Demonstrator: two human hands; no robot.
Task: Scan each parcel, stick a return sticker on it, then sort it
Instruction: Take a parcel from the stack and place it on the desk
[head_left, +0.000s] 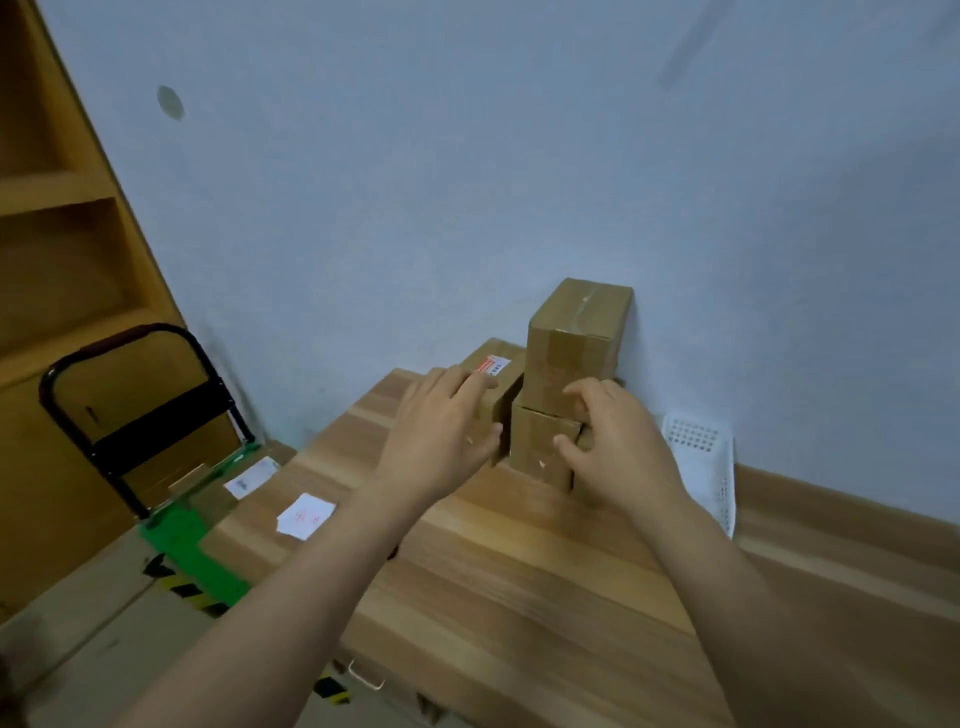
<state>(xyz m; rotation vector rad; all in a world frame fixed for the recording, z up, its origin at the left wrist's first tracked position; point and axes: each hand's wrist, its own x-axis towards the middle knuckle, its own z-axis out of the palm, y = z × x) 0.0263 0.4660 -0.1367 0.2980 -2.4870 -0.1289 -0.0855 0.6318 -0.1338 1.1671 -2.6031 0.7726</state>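
Three brown cardboard parcels stand at the far end of the wooden table (519, 587), against the wall. My left hand (441, 431) grips the left parcel (501, 384), which carries a red-and-white sticker (491, 365) on its top. My right hand (610, 441) has its fingers curled around the right side of the small front parcel (540, 449). A taller parcel (576, 338) rises behind the small one. A white sheet with red print (305, 514) lies near the table's left edge.
A green hand trolley (192, 545) with a black handle frame (130, 410) stands left of the table, with a white label (252, 477) lying on it. Cardboard boxes (93, 634) sit on the floor below. A white perforated basket (706, 467) leans at the wall on the right. Wooden shelves (62, 234) fill the left.
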